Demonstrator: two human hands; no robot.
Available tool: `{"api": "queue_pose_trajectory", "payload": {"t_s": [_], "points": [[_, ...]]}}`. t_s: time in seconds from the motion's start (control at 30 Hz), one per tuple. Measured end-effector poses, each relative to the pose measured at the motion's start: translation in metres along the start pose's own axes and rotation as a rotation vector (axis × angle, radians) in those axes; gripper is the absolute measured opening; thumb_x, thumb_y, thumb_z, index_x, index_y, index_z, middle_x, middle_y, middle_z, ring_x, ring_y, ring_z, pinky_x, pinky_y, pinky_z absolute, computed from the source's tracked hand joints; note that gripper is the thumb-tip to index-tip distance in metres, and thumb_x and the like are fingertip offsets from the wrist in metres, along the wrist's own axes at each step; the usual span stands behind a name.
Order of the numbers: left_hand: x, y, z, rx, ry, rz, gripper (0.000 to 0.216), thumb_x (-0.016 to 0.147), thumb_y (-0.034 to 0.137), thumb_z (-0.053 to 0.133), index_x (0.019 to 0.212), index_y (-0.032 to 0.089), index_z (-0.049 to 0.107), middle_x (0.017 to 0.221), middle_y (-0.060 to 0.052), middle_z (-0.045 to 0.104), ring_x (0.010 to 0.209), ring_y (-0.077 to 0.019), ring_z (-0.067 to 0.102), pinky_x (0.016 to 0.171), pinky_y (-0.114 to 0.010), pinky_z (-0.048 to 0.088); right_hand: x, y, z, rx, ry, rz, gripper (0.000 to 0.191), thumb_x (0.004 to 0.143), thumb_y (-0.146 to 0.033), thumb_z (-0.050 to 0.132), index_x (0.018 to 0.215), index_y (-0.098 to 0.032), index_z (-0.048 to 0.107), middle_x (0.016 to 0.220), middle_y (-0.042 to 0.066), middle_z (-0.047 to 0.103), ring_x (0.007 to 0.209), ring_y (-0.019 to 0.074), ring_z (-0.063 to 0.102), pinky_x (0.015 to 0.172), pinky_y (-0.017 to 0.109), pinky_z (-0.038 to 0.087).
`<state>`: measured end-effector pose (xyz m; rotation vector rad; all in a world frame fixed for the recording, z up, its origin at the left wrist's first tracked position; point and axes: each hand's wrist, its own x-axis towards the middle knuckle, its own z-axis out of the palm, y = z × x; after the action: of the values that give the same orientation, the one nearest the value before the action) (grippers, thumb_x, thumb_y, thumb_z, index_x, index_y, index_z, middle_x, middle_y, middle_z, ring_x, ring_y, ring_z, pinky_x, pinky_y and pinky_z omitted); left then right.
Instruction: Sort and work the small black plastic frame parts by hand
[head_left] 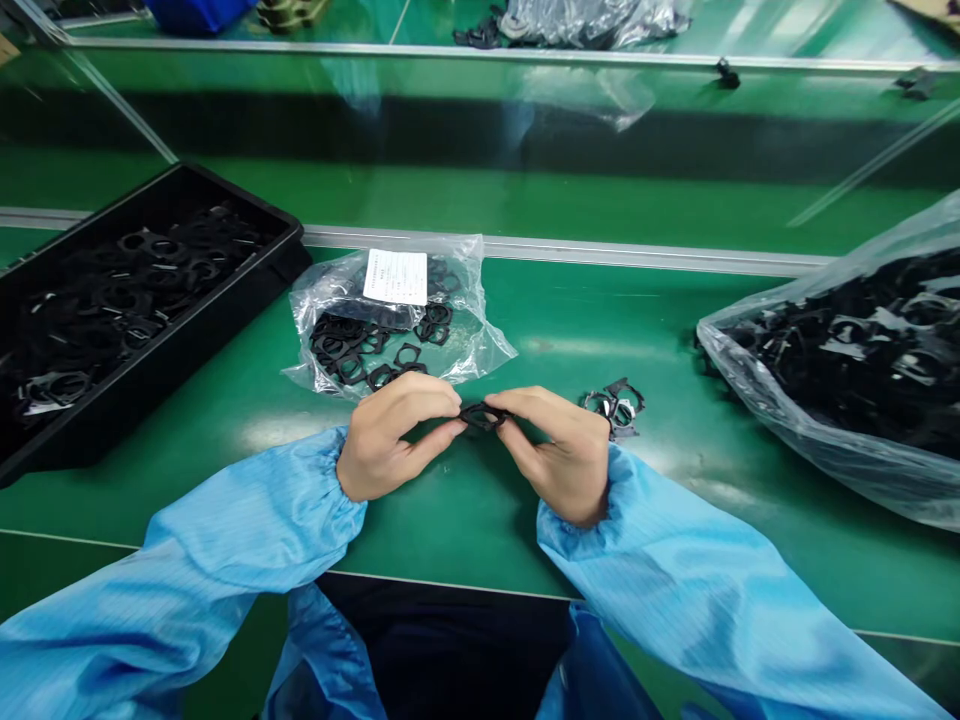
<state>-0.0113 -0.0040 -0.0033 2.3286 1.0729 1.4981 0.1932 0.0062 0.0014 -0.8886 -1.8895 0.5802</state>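
Note:
A small black ring-shaped part point(484, 416) is held level between both hands, just above the green table. My left hand point(397, 432) pinches its left end between thumb and fingers. On the opposite end, my right hand point(559, 440) grips it the same way. Just beyond my left hand lies a clear plastic bag point(480, 345) with a white label, and black rings point(341, 350) show in it. A few black and silvery parts point(619, 408) lie on the table beyond my right wrist.
At the left stands a black tray point(225, 310) full of black parts. A large clear bag point(810, 440) of similar parts bulges at the right. Behind the green table point(600, 300), a metal rail point(637, 255) runs along a panel, with a shelf above holding plastic bags point(592, 22).

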Motion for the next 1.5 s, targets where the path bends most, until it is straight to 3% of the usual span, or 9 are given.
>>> {"api": "queue_pose_trajectory", "payload": {"t_s": [0.33,0.63,0.8,0.9,1.0,1.13,1.3,1.4,1.5], "points": [[0.005,0.001,-0.001,0.014,-0.067,-0.078,0.010,0.092,0.012,0.066,0.094,0.020,0.062,0.088,-0.003,0.071,0.086,-0.0171,0.070,0.079,-0.031,0.058,0.012,-0.006,-0.006,0.172,0.034,0.085,0.011,0.088,-0.010,0.071,0.088,-0.020,0.075,0.082,0.004,0.076,0.073,0.0151,0.070,0.071,0.028,0.060],[0.002,0.001,0.000,-0.001,-0.121,-0.123,0.004,0.094,0.019,0.067,0.096,0.020,0.064,0.089,-0.004,0.070,0.085,-0.0168,0.068,0.078,-0.030,0.057,0.010,-0.008,-0.005,0.418,-0.019,0.363,0.012,0.089,-0.028,0.074,0.082,-0.019,0.069,0.081,0.002,0.066,0.071,0.0132,0.065,0.066,0.025,0.060],[-0.001,0.002,0.002,-0.093,-0.093,-0.210,0.030,0.092,0.032,0.072,0.118,0.020,0.062,0.096,-0.005,0.073,0.084,-0.0180,0.071,0.078,-0.031,0.060,0.016,-0.008,-0.008,0.424,-0.054,0.400,0.024,0.090,-0.035,0.074,0.075,-0.019,0.063,0.075,0.000,0.061,0.065,0.0117,0.059,0.062,0.023,0.056],[-0.001,0.001,0.006,-0.275,-0.102,-0.270,0.035,0.096,0.041,0.066,0.122,0.019,0.059,0.093,-0.006,0.074,0.079,-0.0173,0.072,0.075,-0.030,0.062,0.019,-0.007,-0.010,0.386,-0.172,0.364,0.030,0.092,-0.035,0.071,0.071,-0.019,0.058,0.069,-0.001,0.057,0.060,0.0111,0.056,0.057,0.022,0.052],[0.004,-0.005,0.009,-0.355,-0.090,-0.328,0.018,0.099,0.037,0.061,0.101,0.019,0.062,0.079,-0.002,0.071,0.068,-0.0142,0.069,0.066,-0.027,0.061,0.021,-0.002,-0.009,0.275,-0.279,0.262,0.027,0.096,-0.029,0.065,0.071,-0.020,0.058,0.066,-0.001,0.057,0.059,0.0121,0.056,0.056,0.022,0.049],[0.014,0.001,0.006,-0.189,-0.157,-0.323,0.010,0.095,0.026,0.066,0.087,0.021,0.062,0.072,0.002,0.068,0.062,-0.0126,0.067,0.059,-0.024,0.062,0.023,-0.001,-0.007,0.114,-0.288,0.050,0.025,0.095,-0.021,0.061,0.071,-0.022,0.055,0.066,-0.001,0.056,0.057,0.0133,0.055,0.052,0.024,0.046],[0.016,0.026,-0.002,-0.009,-0.178,-0.254,0.017,0.092,0.012,0.066,0.081,0.024,0.064,0.076,0.005,0.070,0.068,-0.0103,0.070,0.067,-0.019,0.063,0.023,-0.008,-0.005,0.031,-0.286,-0.120,0.020,0.097,-0.019,0.059,0.078,-0.023,0.057,0.067,-0.001,0.058,0.057,0.0151,0.058,0.054,0.026,0.048],[0.016,0.019,-0.022,0.057,-0.157,-0.250,0.016,0.094,0.016,0.065,0.081,0.024,0.068,0.079,0.007,0.074,0.071,-0.0087,0.073,0.073,-0.017,0.063,0.022,-0.008,-0.004,0.033,-0.311,-0.162,0.013,0.098,-0.021,0.061,0.085,-0.023,0.063,0.073,0.001,0.064,0.061,0.0156,0.063,0.058,0.027,0.052],[0.022,-0.013,-0.075,0.165,-0.089,-0.311,0.012,0.092,0.024,0.069,0.081,0.020,0.074,0.075,0.004,0.077,0.068,-0.0122,0.074,0.068,-0.021,0.063,0.020,-0.004,-0.003,0.019,-0.342,-0.177,0.014,0.099,-0.022,0.059,0.086,-0.023,0.066,0.076,0.002,0.068,0.065,0.0157,0.066,0.063,0.026,0.054]]}}
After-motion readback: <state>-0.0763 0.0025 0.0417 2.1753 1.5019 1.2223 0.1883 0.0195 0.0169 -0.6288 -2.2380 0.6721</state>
